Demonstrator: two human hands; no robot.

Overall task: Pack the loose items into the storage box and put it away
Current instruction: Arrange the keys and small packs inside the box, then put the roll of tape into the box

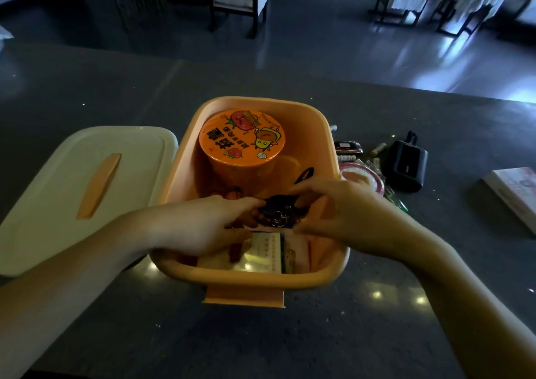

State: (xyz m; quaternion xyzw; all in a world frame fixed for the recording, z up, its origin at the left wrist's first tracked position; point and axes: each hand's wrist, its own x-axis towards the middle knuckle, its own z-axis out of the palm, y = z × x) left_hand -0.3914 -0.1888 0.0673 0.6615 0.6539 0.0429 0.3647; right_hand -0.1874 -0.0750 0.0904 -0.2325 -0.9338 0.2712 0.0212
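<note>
Roughly halfway, I judge: my left hand [203, 225] and right hand [342, 210] together pinch a dark key pouch [278, 207] over the storage box [327, 123], noodle cup [242, 136] packed, black case [407, 167] and lid [87, 181] waiting outside.

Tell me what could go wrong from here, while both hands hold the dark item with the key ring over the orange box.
1. The noodle cup fills the far half of the orange box, so the dark item, pinched by the left hand and right hand, may not lie flat in the near half.
2. Loose things, such as the black case, lie right of the box; space may run out and the lid may not close.
</note>
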